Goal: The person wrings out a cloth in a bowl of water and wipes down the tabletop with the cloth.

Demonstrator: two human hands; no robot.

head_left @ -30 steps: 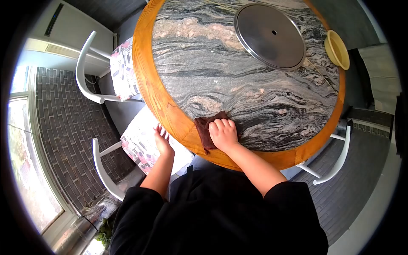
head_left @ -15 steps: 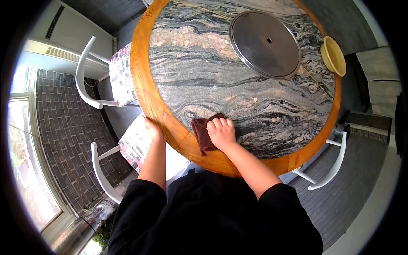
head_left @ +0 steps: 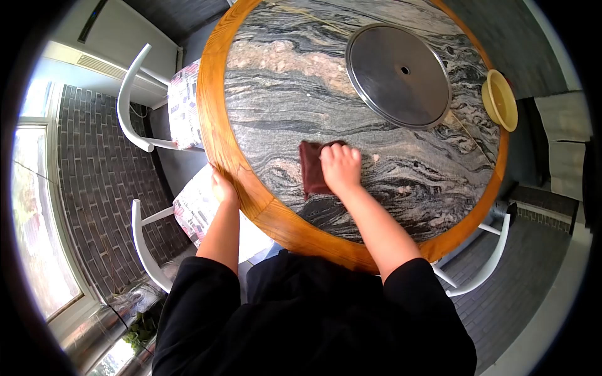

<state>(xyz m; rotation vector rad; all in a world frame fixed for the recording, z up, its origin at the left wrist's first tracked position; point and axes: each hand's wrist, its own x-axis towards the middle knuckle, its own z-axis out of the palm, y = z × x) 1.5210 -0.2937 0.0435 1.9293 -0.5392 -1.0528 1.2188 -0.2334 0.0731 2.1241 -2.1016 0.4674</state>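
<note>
A dark brown-red cloth (head_left: 313, 172) lies flat on the marbled stone top of a round table (head_left: 269, 125). My right hand (head_left: 342, 168) is closed over the cloth's right part with fingers curled, pressing it to the stone. The left part of the cloth spreads out beyond my fingers, one corner pointing toward me. At the table's wooden rim (head_left: 251, 197), on the left, my left hand (head_left: 224, 187) rests against the outer edge. Its visible fingers look stretched along the wood; some of them are hidden.
A round metal lid-like disc (head_left: 399, 81) with a small central hole lies on the table's far part. A yellow bowl (head_left: 500, 100) sits at the right rim. White chairs with patterned seats (head_left: 184, 106) stand at the left, and another chair (head_left: 492, 266) at the right.
My right hand has slid the cloth away from the near rim, forward and slightly right over the stone. My left hand stays at the edge. The view has shifted slightly.
</note>
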